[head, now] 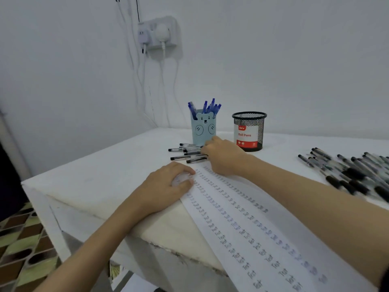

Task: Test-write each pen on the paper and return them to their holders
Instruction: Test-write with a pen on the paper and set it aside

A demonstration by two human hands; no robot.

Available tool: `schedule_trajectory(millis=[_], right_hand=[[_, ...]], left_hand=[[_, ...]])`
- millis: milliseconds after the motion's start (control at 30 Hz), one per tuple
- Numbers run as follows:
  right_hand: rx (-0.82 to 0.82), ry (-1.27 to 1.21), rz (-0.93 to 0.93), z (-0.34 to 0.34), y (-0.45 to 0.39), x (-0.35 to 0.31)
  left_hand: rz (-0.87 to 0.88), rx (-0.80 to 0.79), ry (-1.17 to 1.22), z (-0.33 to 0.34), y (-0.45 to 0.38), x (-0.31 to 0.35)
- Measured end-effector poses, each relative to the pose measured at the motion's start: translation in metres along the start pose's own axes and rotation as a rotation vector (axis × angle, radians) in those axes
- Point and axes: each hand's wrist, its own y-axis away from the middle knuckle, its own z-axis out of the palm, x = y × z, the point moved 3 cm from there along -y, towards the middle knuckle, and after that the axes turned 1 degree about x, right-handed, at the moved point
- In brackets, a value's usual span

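A long strip of paper [248, 220] runs across the white table [109, 171] from the near right edge toward the far middle, covered in rows of small handwritten marks in black and blue ink; the left hand [166, 186] rests on its far-left corner, fingers curled down and pressing the sheet, holding nothing else. The right hand [223, 154] reaches past the far end of the paper to a small scatter of black pens [185, 153] lying flat just in front of the blue bear holder [203, 129]; its fingertips are at the pens, but whether they grip 1 cannot be told, since the back of the hand hides them. The blue bear holder stands upright with several blue pens [208, 106] sticking out of its top; just to its right, apart from it, stands a black mesh holder [250, 131] with a "Ball Pens" label showing through the mesh. A large pile of black pens [353, 171] lies on the table at the far right, blurred; a wall socket [157, 34] with white plugs and cables sits above.
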Motion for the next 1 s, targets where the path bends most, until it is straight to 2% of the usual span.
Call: schedule_trajectory(millis=[200,300,433,567,633,733,833,900,1000], right_hand=[[0.064,-0.041,0.008,0.0,0.001,0.002],[0.097,-0.135,0.081,-0.012,0.004,0.005],[0.226,-0.57,0.26,-0.045,0.011,0.018],[0.183,-1.029,0.474,-0.081,0.037,0.025],[0.18,-1.132,0.548,-0.089,0.053,0.026],[0.261,-1.296,0.618,-0.095,0.077,0.032],[0.255,-1.524,0.662,-0.1,0.1,0.035],[0.208,-1.665,0.653,-0.103,0.112,0.035],[0.227,-1.695,0.636,-0.098,0.122,0.04]], left_hand=[[0.002,-0.006,-0.009,0.0,-0.002,-0.002],[0.006,-0.01,-0.016,0.001,-0.001,-0.001],[0.009,-0.022,-0.036,0.0,0.0,-0.002],[0.036,-0.012,-0.03,-0.002,0.003,0.003],[0.085,0.028,-0.031,-0.005,0.008,0.01],[0.134,0.123,-0.144,-0.01,0.012,0.018],[0.15,0.143,-0.16,-0.01,0.018,0.029],[0.165,0.092,-0.059,-0.006,0.02,0.041],[0.126,-0.114,-0.002,0.007,0.02,0.056]])
